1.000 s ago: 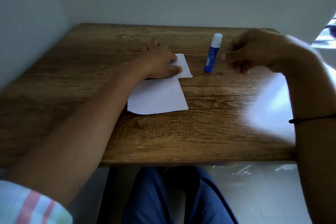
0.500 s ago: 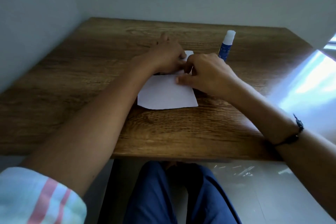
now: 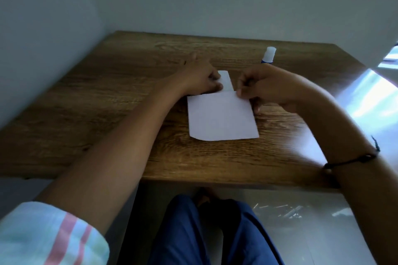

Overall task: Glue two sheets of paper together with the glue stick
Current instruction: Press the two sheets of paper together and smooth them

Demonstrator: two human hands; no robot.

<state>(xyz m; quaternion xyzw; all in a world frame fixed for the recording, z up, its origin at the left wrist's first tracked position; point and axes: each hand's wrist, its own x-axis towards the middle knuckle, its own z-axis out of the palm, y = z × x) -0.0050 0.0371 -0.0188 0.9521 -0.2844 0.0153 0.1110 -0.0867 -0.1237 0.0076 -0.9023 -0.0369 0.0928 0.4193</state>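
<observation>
A: pic's pretty dim overall, kinda murky w/ a bluish-grey cast. Only real light comes in from the right, a bright washed-out patch on the floor that blows out to white.

B: yep, and it leaves a glare streak on the right side of the table. Left wall is all in shade.

A: the white paper is the brightest thing mid-frame. Soft shadow under the hands.

B: whole thing's soft tbh, wood grain smeared, edges of the forearms fuzzy. Wide-angle stretch near the bottom corners, the sleeve looks huge & blurry.
</observation>
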